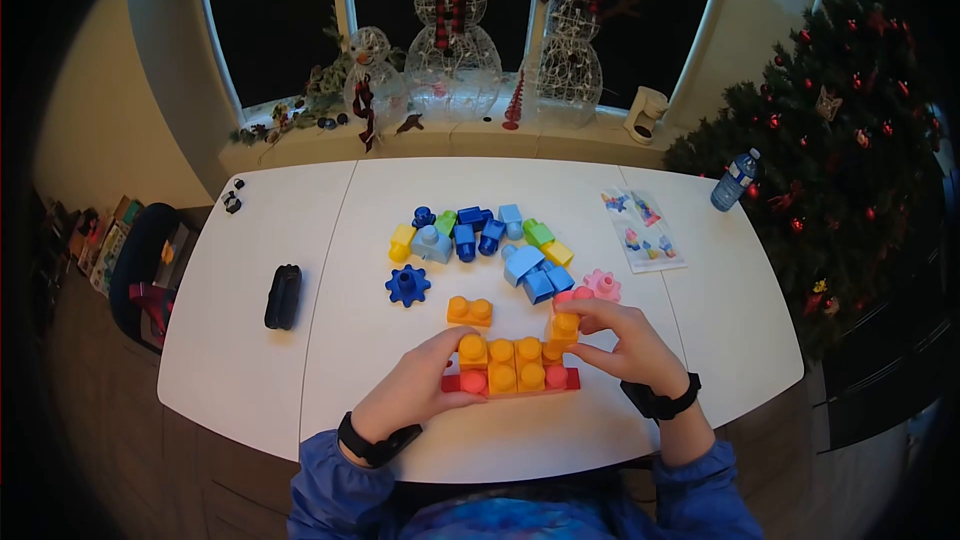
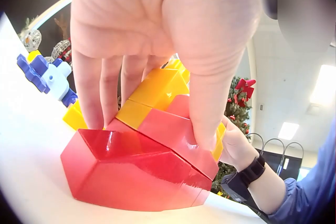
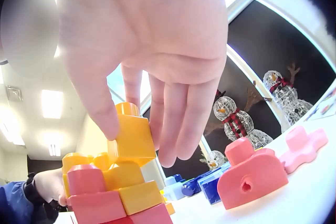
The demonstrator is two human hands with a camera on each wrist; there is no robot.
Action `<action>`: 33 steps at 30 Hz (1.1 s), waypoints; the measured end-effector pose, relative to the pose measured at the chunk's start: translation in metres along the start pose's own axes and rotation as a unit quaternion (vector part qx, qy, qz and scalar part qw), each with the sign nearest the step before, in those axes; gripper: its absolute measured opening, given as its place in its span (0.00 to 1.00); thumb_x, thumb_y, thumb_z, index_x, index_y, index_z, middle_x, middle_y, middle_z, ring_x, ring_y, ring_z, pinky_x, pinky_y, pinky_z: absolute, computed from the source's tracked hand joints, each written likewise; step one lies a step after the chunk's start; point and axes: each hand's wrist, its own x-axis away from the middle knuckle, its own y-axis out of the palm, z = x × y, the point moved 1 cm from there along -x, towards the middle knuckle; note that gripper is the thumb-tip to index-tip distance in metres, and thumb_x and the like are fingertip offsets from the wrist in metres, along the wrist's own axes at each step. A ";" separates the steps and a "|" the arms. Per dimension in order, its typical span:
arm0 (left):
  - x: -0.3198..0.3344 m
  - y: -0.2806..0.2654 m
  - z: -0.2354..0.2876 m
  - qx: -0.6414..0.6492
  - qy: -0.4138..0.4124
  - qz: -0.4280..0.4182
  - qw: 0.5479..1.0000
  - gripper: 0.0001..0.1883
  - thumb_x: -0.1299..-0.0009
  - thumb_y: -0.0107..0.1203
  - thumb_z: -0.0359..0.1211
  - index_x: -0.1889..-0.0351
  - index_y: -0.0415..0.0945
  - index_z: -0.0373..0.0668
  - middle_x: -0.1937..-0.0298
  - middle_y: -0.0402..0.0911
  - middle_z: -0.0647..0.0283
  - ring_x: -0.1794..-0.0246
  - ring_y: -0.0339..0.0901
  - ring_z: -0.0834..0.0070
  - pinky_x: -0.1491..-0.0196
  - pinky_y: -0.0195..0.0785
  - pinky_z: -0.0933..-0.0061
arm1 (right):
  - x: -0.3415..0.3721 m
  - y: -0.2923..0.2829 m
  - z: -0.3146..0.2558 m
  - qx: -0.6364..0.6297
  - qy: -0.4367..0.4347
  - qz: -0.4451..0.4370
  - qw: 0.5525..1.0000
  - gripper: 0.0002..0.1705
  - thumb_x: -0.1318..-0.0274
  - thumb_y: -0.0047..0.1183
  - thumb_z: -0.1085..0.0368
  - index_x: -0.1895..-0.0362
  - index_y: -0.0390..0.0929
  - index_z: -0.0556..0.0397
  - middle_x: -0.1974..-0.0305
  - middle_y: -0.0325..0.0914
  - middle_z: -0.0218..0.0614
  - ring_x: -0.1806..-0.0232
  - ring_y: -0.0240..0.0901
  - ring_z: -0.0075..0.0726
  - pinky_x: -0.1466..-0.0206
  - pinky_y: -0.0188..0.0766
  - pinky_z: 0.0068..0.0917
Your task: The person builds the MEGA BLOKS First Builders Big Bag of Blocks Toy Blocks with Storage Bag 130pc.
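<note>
A low structure of toy building blocks (image 1: pixel 502 378), yellow on top of pink and red, lies in front of me on the table. My left hand (image 1: pixel 408 380) grips its left end, thumb on the near side and fingers on the far side; a glossy red block (image 2: pixel 131 169) juts out under that hand. Over the structure's right end, my right hand (image 1: pixel 632 345) pinches a small yellow block (image 3: pixel 132 140) between thumb and fingers. Its underside sits right at the yellow block below and looks slightly turned. A pink rounded block (image 3: pixel 252 176) stands just beyond the right hand.
A two-stud yellow block (image 1: pixel 470 311) lies behind the structure. Farther back are a dark blue gear piece (image 1: pixel 408 285), a pink gear piece (image 1: pixel 603 285) and several blue, green and yellow blocks (image 1: pixel 465 238). A black case (image 1: pixel 283 296), picture sheet (image 1: pixel 644 230) and water bottle (image 1: pixel 735 180) lie toward the sides.
</note>
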 end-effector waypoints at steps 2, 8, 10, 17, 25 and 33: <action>0.000 0.001 -0.002 0.004 0.001 -0.001 1.000 0.41 0.39 0.79 0.39 0.33 0.67 0.40 0.39 0.80 0.51 0.42 0.82 0.55 0.39 0.80 0.61 | 0.004 0.004 -0.001 0.017 -0.018 0.005 1.000 0.30 0.42 0.66 0.70 0.34 0.79 0.45 0.47 0.86 0.38 0.50 0.85 0.43 0.45 0.81 0.34; -0.001 -0.002 -0.002 -0.006 0.006 -0.002 1.000 0.43 0.41 0.80 0.40 0.31 0.67 0.40 0.38 0.79 0.51 0.40 0.81 0.56 0.37 0.79 0.60 | 0.011 0.015 0.003 0.059 -0.058 0.025 0.996 0.27 0.43 0.67 0.70 0.37 0.82 0.46 0.47 0.86 0.41 0.47 0.84 0.48 0.42 0.81 0.36; -0.001 -0.003 -0.007 -0.026 0.017 -0.009 0.999 0.46 0.42 0.80 0.41 0.28 0.65 0.41 0.37 0.79 0.52 0.39 0.81 0.57 0.37 0.78 0.60 | 0.012 0.018 0.008 0.046 -0.047 0.031 0.997 0.28 0.43 0.68 0.70 0.37 0.82 0.47 0.47 0.86 0.41 0.46 0.84 0.48 0.42 0.81 0.36; -0.027 -0.044 -0.033 0.179 -0.016 -0.076 0.981 0.32 0.30 0.69 0.30 0.27 0.72 0.46 0.38 0.82 0.60 0.42 0.80 0.70 0.43 0.77 0.71 | 0.014 0.020 0.008 0.055 -0.046 0.047 0.996 0.27 0.44 0.69 0.69 0.38 0.82 0.48 0.47 0.86 0.41 0.46 0.84 0.49 0.42 0.81 0.37; -0.065 -0.023 -0.057 -0.166 0.100 0.061 0.979 0.21 0.36 0.70 0.28 0.44 0.81 0.39 0.50 0.83 0.54 0.52 0.82 0.59 0.48 0.77 0.66 | 0.015 0.021 0.006 0.092 -0.064 0.051 0.992 0.27 0.42 0.68 0.66 0.37 0.81 0.47 0.47 0.86 0.41 0.47 0.84 0.49 0.44 0.81 0.37; -0.066 -0.035 -0.045 -0.123 0.034 0.053 0.990 0.17 0.37 0.70 0.28 0.51 0.82 0.37 0.56 0.84 0.55 0.54 0.82 0.61 0.51 0.78 0.67 | 0.014 0.013 -0.002 0.124 -0.077 0.036 0.989 0.28 0.41 0.68 0.65 0.36 0.81 0.47 0.45 0.84 0.41 0.47 0.84 0.48 0.45 0.82 0.36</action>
